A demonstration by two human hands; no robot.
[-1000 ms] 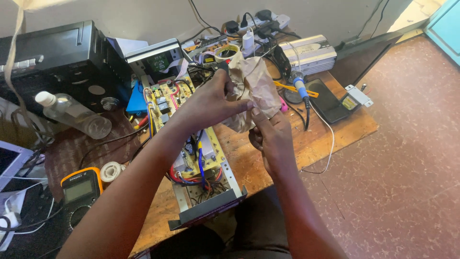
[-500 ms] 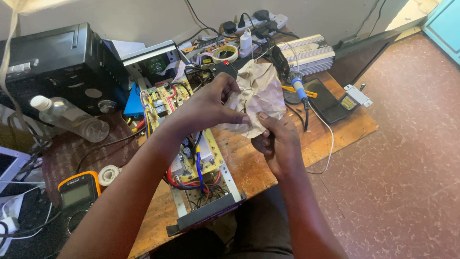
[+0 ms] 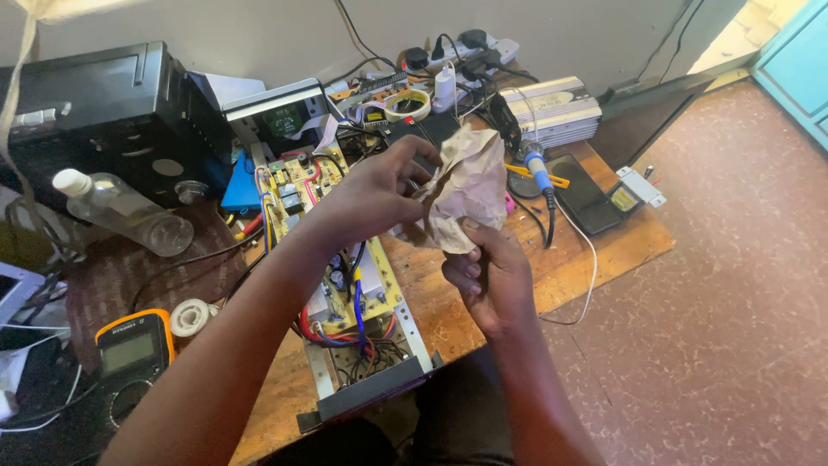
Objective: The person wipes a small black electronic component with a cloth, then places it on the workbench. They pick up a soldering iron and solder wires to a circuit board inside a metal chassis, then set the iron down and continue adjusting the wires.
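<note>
Both my hands hold a crumpled piece of brown paper (image 3: 470,185) above the wooden table (image 3: 595,255). My left hand (image 3: 375,194) pinches the paper's upper left edge with thumb and fingers. From below, my right hand (image 3: 487,276) grips its bottom, thumb pressed on the paper. Under my left forearm lies an open chassis with a yellow circuit board (image 3: 302,185) and red, blue and black wires (image 3: 349,324). What is inside the paper is hidden.
A plastic bottle (image 3: 121,211) lies at left beside a black box (image 3: 95,103). An orange multimeter (image 3: 129,345) and a solder reel (image 3: 190,315) sit front left. A blue-handled soldering iron (image 3: 539,177), a dark phone (image 3: 582,194), tape roll (image 3: 407,105), power strip (image 3: 466,47) and silver unit (image 3: 552,108) crowd the back right.
The paper has shifted slightly left and lower relative to the table clutter. My left hand's fingers have moved along the paper's upper edge; my right hand keeps its grip below.
</note>
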